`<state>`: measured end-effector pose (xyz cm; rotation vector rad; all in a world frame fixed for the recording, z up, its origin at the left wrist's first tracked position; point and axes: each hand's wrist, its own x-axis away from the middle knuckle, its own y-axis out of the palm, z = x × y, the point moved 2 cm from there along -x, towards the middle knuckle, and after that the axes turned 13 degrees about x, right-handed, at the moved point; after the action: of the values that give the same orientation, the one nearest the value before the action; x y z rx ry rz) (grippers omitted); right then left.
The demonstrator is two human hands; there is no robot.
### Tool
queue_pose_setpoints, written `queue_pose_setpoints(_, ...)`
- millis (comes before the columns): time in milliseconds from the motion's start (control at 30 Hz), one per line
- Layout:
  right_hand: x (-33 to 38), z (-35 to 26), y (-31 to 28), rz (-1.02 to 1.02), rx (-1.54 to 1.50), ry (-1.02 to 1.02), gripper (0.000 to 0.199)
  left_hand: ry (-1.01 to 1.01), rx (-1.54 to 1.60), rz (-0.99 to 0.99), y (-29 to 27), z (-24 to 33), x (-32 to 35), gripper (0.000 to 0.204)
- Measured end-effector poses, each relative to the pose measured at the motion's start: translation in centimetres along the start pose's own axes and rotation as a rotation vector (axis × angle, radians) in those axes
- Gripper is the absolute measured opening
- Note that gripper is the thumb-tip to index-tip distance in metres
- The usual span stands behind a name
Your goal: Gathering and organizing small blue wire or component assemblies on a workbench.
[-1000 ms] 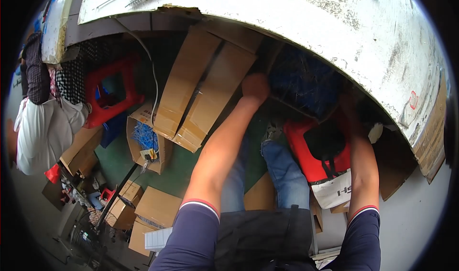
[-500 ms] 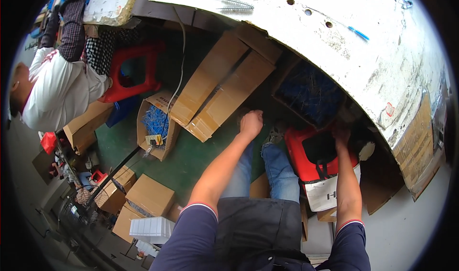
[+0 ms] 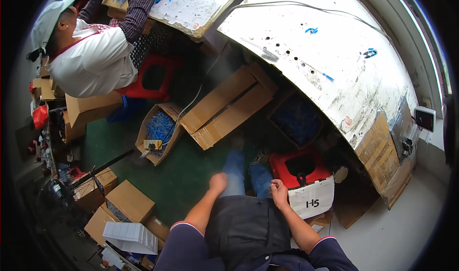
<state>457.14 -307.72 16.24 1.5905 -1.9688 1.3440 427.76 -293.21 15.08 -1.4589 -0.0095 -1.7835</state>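
My left hand (image 3: pixel 218 182) is curled into a loose fist above my left knee, next to the edge of a black apron (image 3: pixel 241 223). Nothing sticks out from its fingers. My right hand (image 3: pixel 278 193) hovers over my other leg with its fingers bent inward, and no held thing shows in it. Just beyond that hand stands a red plastic stool (image 3: pixel 282 167) with a big opening in its seat. A white sheet or bag (image 3: pixel 313 198) with dark marks hangs over its near side, apart from my fingers.
A white worktable (image 3: pixel 334 55) with holes carries wire brushes (image 3: pixel 327 77). Under it sits a box of blue brushes (image 3: pixel 296 120). Folded cardboard (image 3: pixel 229 106) and another box of blue brushes (image 3: pixel 160 130) lie ahead. A co-worker (image 3: pixel 93 60) sits at left. Cartons (image 3: pixel 129 201) and a white bin (image 3: pixel 129 236) stand near left.
Both hands have drawn back toward my lap, the right one leaving the stool's far side under the table. My view has shifted, showing more of the tabletop and the co-worker.
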Motion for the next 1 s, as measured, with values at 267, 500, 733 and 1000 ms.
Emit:
queue_pose_setpoints(267, -6.2, -21.3, -21.8, 0.79, 0.287, -0.695, 0.023, 0.104, 0.089, 0.045, -0.3, 4.0, -6.3, 0.025)
queue_pose_setpoints(500, -17.5, -18.2, -32.4, 0.906, 1.008, -0.665, 0.027, 0.464, 0.251, 0.042, 5.0, 15.5, -16.4, 0.024)
queue_pose_setpoints(733, -19.0, -16.6, -30.7, 0.872, 0.918, -0.65, 0.027, 1.436, 0.193, 0.525, 2.9, 39.6, -20.6, 0.045)
queue_pose_setpoints(1000, -19.1, -16.2, -31.6, 0.828, 0.851, -0.633, 0.029, 1.574, 0.666, 0.002, 7.0, 50.3, -23.0, 0.041)
